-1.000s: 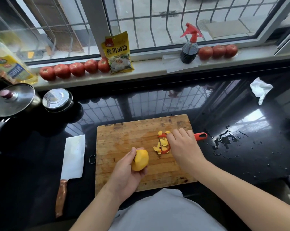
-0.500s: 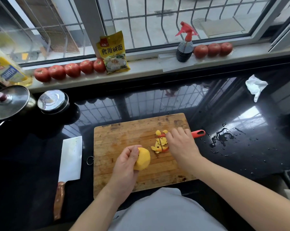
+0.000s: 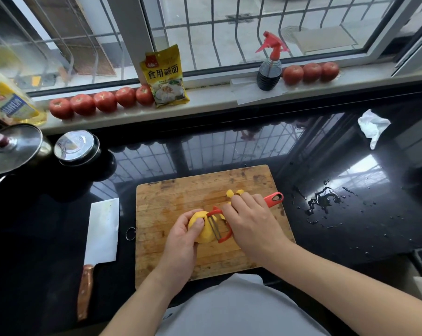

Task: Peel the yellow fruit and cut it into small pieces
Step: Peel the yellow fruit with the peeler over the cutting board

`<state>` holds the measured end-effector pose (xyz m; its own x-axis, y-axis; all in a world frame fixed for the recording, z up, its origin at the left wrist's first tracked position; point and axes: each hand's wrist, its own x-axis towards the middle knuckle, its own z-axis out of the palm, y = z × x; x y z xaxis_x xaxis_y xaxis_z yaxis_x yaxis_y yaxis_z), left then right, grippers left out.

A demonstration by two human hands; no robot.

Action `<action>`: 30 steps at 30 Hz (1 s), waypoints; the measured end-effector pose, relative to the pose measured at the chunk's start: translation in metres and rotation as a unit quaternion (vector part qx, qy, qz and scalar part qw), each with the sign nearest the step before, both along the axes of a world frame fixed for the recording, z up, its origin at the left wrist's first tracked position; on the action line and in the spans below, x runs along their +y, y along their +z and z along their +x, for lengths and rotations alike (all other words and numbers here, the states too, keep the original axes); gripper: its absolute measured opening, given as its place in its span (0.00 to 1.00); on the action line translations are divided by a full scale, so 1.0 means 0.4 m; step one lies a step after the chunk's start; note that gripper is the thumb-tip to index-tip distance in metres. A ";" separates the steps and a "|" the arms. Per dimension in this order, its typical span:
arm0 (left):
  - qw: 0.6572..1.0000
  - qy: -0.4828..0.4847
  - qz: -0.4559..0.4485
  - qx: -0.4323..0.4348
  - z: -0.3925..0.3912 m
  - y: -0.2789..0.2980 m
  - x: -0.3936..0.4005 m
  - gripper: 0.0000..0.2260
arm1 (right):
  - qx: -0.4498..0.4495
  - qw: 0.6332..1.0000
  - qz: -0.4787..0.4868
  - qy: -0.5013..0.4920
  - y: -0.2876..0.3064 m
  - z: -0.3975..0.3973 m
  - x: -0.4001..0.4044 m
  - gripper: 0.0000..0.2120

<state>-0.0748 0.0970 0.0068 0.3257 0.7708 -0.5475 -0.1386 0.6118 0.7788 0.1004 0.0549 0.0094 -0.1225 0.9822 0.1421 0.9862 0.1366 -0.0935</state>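
- Over the cutting board (image 3: 171,204) I see the yellow fruit (image 3: 203,226), gripped in the left hand (image 3: 183,235).
- My view shows the right hand (image 3: 251,220) curled round the red peeler (image 3: 221,226) (blade on the fruit).
- Peel scraps (image 3: 233,192) lie behind; a cleaver (image 3: 103,230) rests left.

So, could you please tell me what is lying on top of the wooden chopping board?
On the wooden chopping board lie yellow peel scraps. Above it, the left hand holds the yellow fruit; the right hand grips the red peeler, covering further scraps.
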 end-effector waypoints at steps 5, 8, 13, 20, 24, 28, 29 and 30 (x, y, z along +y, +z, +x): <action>0.993 0.006 -0.075 -0.088 -0.012 0.016 -0.003 0.17 | -0.057 0.992 -0.100 -0.059 -0.037 0.054 0.021 0.11; 0.977 0.011 -0.140 -0.163 -0.016 0.031 -0.003 0.17 | -0.080 0.975 -0.165 -0.124 -0.054 0.088 0.022 0.15; 0.955 0.036 -0.211 -0.207 -0.009 0.046 0.014 0.22 | -0.081 0.968 -0.163 -0.175 -0.047 0.104 0.022 0.18; 0.979 0.004 -0.186 -0.083 0.020 0.028 0.012 0.24 | 0.012 0.999 0.028 -0.022 0.042 0.011 0.012 0.05; 0.994 -0.001 -0.101 -0.044 0.032 0.031 0.000 0.19 | 0.005 1.000 0.019 -0.004 0.081 -0.030 0.019 0.08; 0.998 0.017 -0.048 -0.044 0.036 0.044 -0.005 0.13 | -0.004 0.999 -0.001 -0.032 0.086 -0.038 0.023 0.11; 0.998 0.025 -0.046 -0.040 0.037 0.047 -0.006 0.12 | -0.007 0.999 0.003 -0.035 0.084 -0.039 0.024 0.11; 0.998 0.030 -0.046 -0.032 0.038 0.050 -0.007 0.12 | -0.009 0.999 0.008 -0.036 0.082 -0.038 0.024 0.11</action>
